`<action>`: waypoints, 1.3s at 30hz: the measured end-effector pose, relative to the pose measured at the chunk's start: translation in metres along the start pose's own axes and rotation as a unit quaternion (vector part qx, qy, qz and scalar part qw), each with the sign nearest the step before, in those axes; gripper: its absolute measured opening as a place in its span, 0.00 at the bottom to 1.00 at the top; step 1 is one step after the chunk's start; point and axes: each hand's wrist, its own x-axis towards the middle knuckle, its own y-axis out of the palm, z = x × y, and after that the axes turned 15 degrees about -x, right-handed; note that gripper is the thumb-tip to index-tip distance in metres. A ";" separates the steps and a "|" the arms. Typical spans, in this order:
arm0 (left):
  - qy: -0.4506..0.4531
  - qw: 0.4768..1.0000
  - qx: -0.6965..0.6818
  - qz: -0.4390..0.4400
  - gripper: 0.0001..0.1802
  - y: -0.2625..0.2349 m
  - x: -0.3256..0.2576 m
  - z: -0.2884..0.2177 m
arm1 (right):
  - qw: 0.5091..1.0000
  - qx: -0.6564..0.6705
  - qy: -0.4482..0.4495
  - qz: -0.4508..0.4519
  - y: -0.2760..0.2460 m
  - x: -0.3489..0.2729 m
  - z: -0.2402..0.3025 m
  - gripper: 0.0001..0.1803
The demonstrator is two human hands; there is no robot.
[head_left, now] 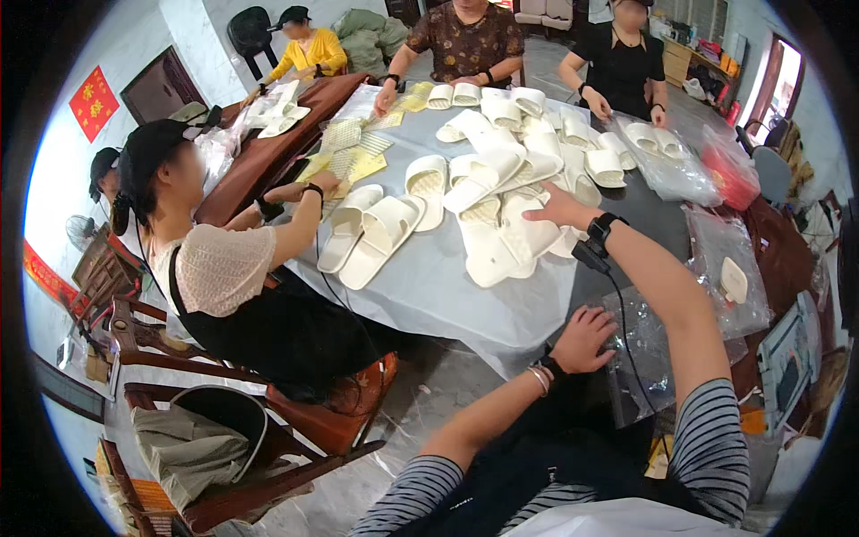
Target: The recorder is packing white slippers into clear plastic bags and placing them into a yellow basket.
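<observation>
In the head view, the person's right hand [557, 208] is reaching far over the table [429, 277], its fingers spread flat and resting on a cream slipper [523, 234] at the near edge of a large heap of white slippers [528, 148]. The hand is not closed around anything; it is lying open on the slipper's upper. A black watch is sitting on that wrist, with a thin cable running down from it.

The person's left hand [586, 338] is lying nearer, palm down with fingers loosely apart, pressing on a sheet of clear plastic bag [640, 345] that is hanging over the near right edge of the table. Bracelets are circling that wrist.

To the left, a seated person in a black cap and apron [224, 268] is leaning in, one hand near a pair of white slippers [371, 234] lying side by side on the pale cloth. Yellow patterned insoles [344, 161] are lying farther left. At the far side, three more people are sitting at the table, handling slippers. On the right, more clear bags [725, 268] are holding slippers, and a red bag [732, 174] is sitting beside them.
</observation>
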 end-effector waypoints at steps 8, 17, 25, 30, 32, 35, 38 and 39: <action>-0.011 1.000 -0.021 -0.015 0.27 -0.002 -0.005 0.007 | 0.972 0.156 0.064 0.164 -0.040 0.063 0.064 0.63; 0.001 1.000 -0.004 -0.018 0.31 0.001 -0.004 -0.002 | 0.858 0.447 0.103 0.230 0.010 0.049 0.046 0.23; 0.003 0.994 0.092 -0.053 0.24 -0.005 0.006 -0.003 | 0.715 0.676 0.067 0.166 -0.048 -0.076 -0.009 0.22; 0.026 0.995 0.088 -0.049 0.22 -0.003 0.004 -0.006 | 0.674 0.730 0.063 -0.089 -0.097 -0.232 -0.121 0.19; 0.001 0.997 0.065 -0.031 0.22 0.000 0.006 -0.012 | 0.633 0.730 0.127 -0.227 -0.114 -0.299 -0.156 0.20; 0.013 0.998 0.054 -0.043 0.21 0.002 0.007 -0.019 | 0.596 0.719 0.192 -0.300 -0.118 -0.374 -0.200 0.22; -0.029 0.998 0.041 -0.035 0.20 0.003 -0.001 -0.031 | 0.536 0.726 0.243 -0.356 -0.107 -0.421 -0.224 0.23; -0.048 0.998 0.040 -0.031 0.19 0.005 -0.002 -0.038 | 0.490 0.743 0.266 -0.370 -0.103 -0.437 -0.234 0.24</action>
